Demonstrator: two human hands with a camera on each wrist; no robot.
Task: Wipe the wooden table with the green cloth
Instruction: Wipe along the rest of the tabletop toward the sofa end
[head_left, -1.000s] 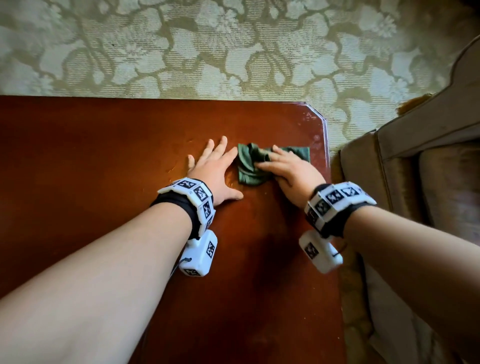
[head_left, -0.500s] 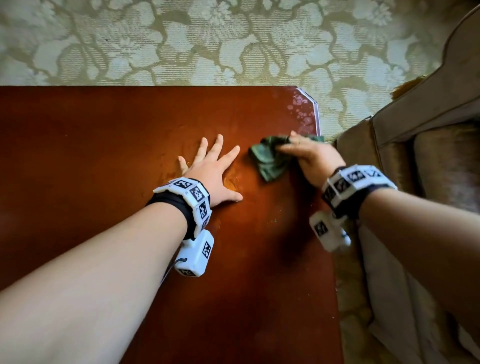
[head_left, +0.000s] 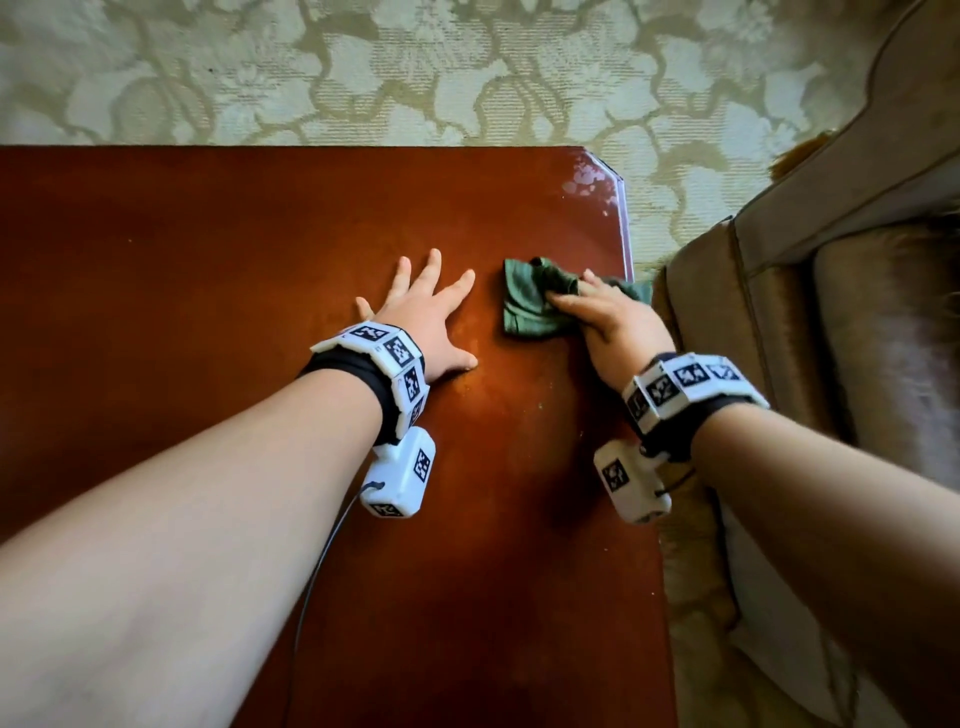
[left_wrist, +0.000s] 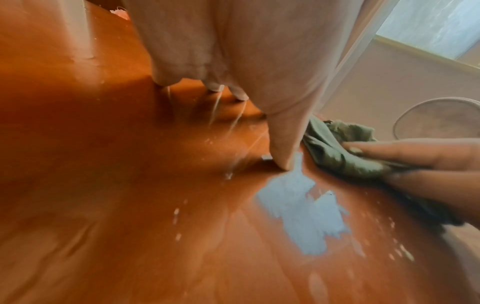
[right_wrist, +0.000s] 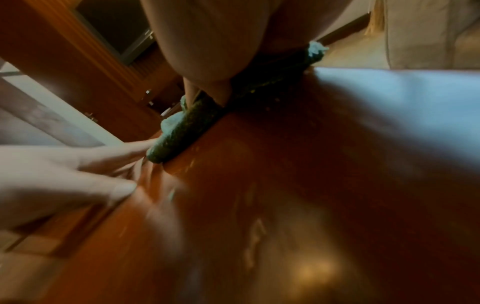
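Observation:
The green cloth (head_left: 524, 306) lies bunched on the reddish wooden table (head_left: 208, 260), close to its right edge, with one end hanging past the edge. My right hand (head_left: 608, 322) lies on top of the cloth, fingers bent over a raised fold and gripping it against the wood. In the right wrist view the thumb of that right hand (right_wrist: 207, 41) bears down on the rolled cloth (right_wrist: 187, 127). My left hand (head_left: 426, 317) lies flat and spread on the table just left of the cloth, touching nothing else. The left wrist view shows the cloth (left_wrist: 335, 152) under the right hand's fingers (left_wrist: 415, 152).
A brown upholstered armchair (head_left: 831, 260) stands tight against the table's right edge. Patterned carpet (head_left: 415, 67) lies beyond the far edge. The far right table corner has a worn pale patch (head_left: 584, 179). Wet streaks and droplets (left_wrist: 179, 216) mark the wood near my left hand.
My right hand has slid the cloth to the right, away from the left hand's fingertips and toward the table's right edge. The left hand has stayed flat in place.

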